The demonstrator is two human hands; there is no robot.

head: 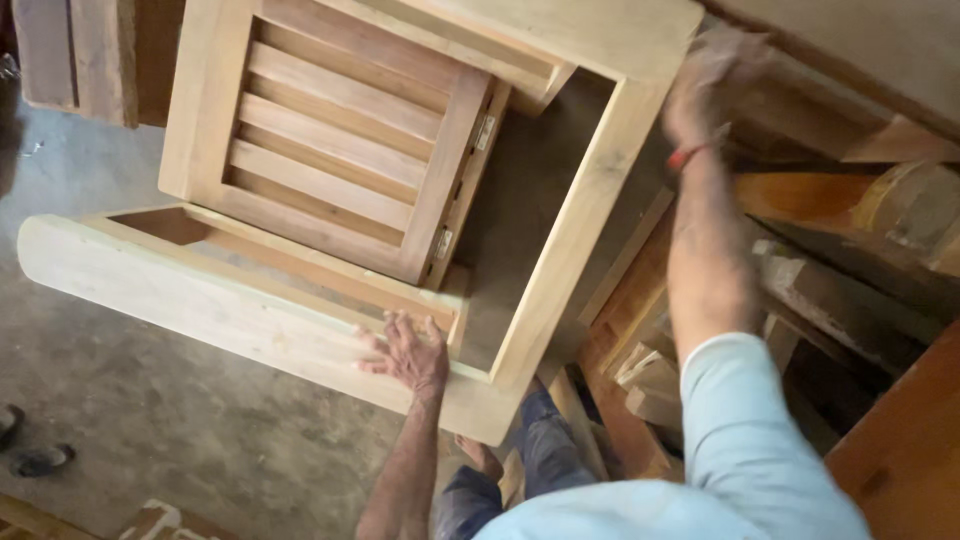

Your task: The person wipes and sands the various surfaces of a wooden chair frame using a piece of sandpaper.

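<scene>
I'm steadying the frame (560, 260), standing on the floor (150, 420) before me: left hand (408, 352) pressing flat, fingers spread, on its near rail; right hand (715, 75) blurred at the far corner, grip unclear. Next, I judge, a firmer two-handed hold.

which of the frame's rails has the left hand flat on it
The near rail, the long pale one with the rounded end toward the floor. The left hand lies flat on it; the right hand is up at the far corner instead.
</scene>
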